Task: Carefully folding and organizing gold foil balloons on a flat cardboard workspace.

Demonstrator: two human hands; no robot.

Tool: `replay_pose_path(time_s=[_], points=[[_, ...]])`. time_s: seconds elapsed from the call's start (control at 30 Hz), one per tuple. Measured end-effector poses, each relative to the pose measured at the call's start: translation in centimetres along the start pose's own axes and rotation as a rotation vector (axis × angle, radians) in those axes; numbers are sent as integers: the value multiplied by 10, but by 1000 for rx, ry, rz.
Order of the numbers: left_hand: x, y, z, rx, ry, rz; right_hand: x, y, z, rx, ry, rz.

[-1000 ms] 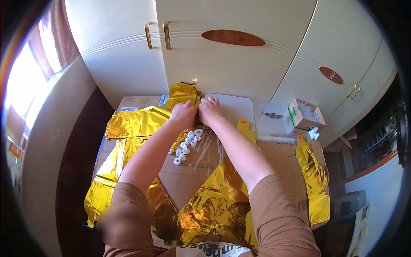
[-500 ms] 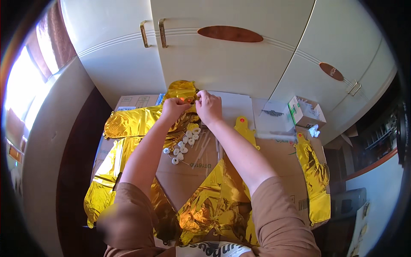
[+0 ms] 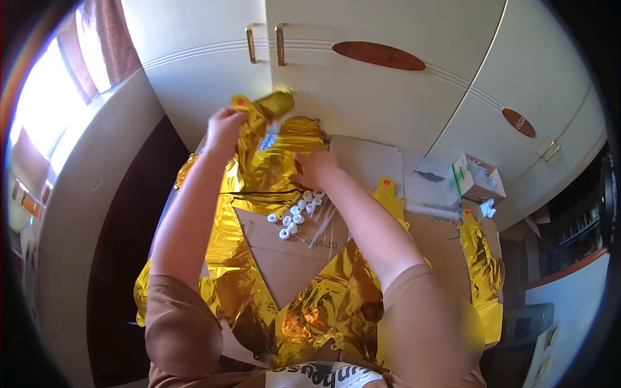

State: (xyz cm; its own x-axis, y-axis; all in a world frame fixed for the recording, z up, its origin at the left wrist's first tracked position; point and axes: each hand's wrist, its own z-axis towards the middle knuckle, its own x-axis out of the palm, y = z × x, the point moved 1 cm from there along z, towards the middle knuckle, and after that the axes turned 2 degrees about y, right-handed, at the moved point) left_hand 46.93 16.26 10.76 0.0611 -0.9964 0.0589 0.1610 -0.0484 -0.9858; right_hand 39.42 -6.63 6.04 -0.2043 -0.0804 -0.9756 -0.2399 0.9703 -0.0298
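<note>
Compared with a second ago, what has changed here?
The left hand has moved up and left, away from the right hand, lifting a gold foil piece. The right hand seems to have let go, open over a foil sheet. The open box and far-right foil strip stayed put.

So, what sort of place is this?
Probably a room in someone's home: there are cupboards with handles, a curtain, and cardboard under gold foil.

- Holds gold foil piece [image 3: 251, 134] raised in left hand [image 3: 225, 131], before pale cabinet doors [image 3: 362, 103].
- Has right hand [image 3: 317, 169] at spread gold foil [image 3: 272, 169], near clustered white rings [image 3: 297, 219] on cardboard [image 3: 284, 264].
- Shows open box [image 3: 482, 189] toward right.
</note>
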Motion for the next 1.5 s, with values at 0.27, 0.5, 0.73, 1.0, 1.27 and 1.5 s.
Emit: replay_pose_path(time_s=[0.27,0.5,0.73,1.0,1.27,1.5], points=[[-241,-268,24,722,-574,847,9,19,6,34,-101,47],[-121,-331,-152,692,185,650,-77,27,-95,-163,-965,383],[8,-333,-295,431,571,421,-248,42,-306,-617,-749,289],[44,-220,-298,821,688,-49,-248,-9,-392,-288,-319,682],[173,-56,-245,479,705,232,-230,-63,-452,-1,-602,284],[192,-23,-217,667,744,334,-76,-21,-512,-316,-909,-198]])
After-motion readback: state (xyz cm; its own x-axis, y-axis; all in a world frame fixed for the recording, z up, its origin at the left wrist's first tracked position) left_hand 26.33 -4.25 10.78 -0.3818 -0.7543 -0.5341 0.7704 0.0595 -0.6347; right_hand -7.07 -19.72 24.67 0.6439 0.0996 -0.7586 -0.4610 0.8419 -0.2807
